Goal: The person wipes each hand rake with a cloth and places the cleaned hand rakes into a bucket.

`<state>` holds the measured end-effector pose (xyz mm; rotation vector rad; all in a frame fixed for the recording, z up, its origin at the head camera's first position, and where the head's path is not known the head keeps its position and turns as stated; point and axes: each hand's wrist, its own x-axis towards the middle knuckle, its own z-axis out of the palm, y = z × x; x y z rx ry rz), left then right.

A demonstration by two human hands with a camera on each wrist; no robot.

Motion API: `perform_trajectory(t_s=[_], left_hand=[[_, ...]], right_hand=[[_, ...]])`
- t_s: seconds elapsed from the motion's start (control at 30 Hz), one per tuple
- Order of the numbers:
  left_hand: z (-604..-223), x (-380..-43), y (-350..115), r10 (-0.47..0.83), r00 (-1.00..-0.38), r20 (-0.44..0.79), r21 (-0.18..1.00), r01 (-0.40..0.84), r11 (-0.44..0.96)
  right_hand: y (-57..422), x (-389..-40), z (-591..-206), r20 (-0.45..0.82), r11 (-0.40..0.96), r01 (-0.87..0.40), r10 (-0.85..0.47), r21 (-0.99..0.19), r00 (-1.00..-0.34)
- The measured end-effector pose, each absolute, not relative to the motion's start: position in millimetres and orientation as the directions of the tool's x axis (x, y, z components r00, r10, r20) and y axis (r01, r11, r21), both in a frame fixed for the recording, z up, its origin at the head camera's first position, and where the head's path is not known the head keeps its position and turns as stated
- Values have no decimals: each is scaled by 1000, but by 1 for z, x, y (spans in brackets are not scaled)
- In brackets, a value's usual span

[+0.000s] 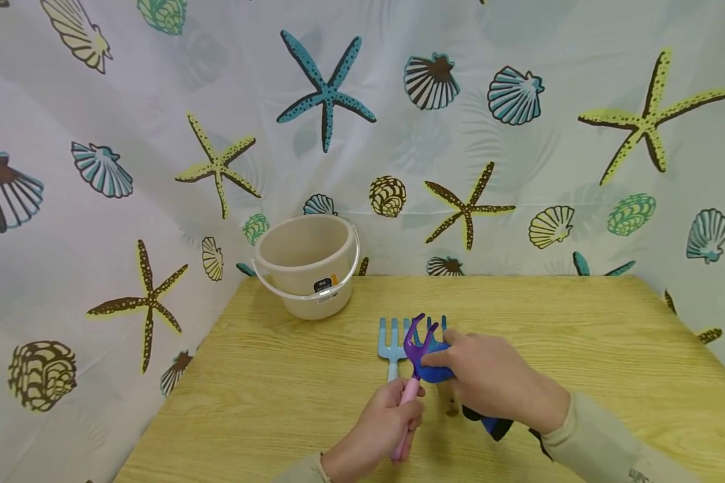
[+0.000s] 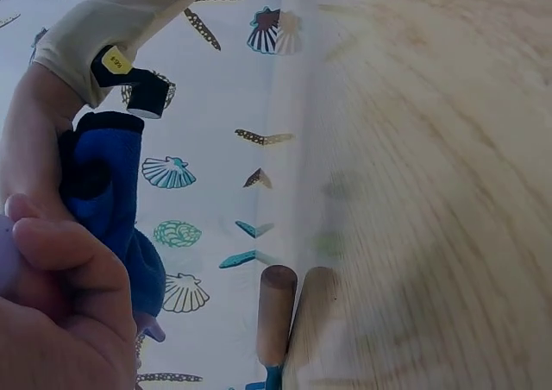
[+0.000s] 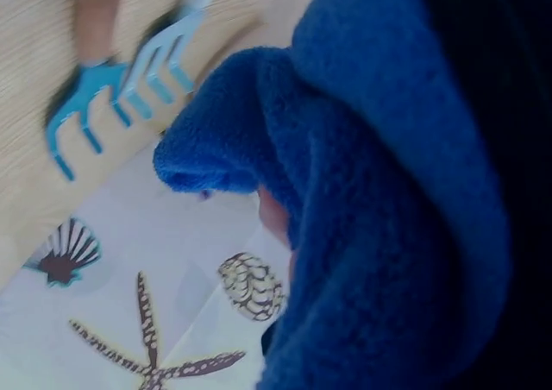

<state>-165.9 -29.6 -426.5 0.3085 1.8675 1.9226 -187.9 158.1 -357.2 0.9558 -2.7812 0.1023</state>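
My left hand [image 1: 383, 419] grips the pink handle of a small garden fork [image 1: 412, 390] with purple prongs, held upright over the table. A blue fluffy cloth [image 1: 436, 367] is pinched in my right hand [image 1: 489, 376] and lies against the purple head; its lower end hangs below the palm. In the right wrist view the cloth [image 3: 362, 191] covers most of that hand. Behind the purple fork, a light blue hand fork [image 1: 391, 351] lies on the table. Beside it is a darker blue fork [image 3: 90, 88] with a wooden handle [image 2: 276, 317], partly hidden by the right hand in the head view.
A cream bucket [image 1: 296, 278] with its handle lowered to the front stands at the table's back left. The wood-grain table [image 1: 248, 396] ends at a hanging sheet [image 1: 362, 168] printed with starfish and shells, which also runs along both sides.
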Motion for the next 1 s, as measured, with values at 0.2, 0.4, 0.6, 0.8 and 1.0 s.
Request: perform_trajectory(t_s=[0.2, 0.4, 0.6, 0.8, 1.0], left_hand=[[-424, -165, -27, 463, -875, -138, 990, -139, 33], [-422, -162, -27, 466, -872, -150, 988, -118, 97], [-423, -161, -26, 451, -876, -171, 983, -123, 132], [-422, -161, -26, 447, -879, -163, 986, -135, 94], [-423, -162, -25, 433, -887, -157, 987, -146, 60]], right_hand=[[149, -182, -345, 152, 785, -619, -613, 15, -775], [145, -182, -349, 143, 779, -605, -625, 164, -767], [146, -181, -358, 175, 775, -584, -627, 243, -759], [147, -181, -360, 215, 763, -611, -646, 212, -732], [147, -177, -356, 218, 745, -642, -667, 182, -713]])
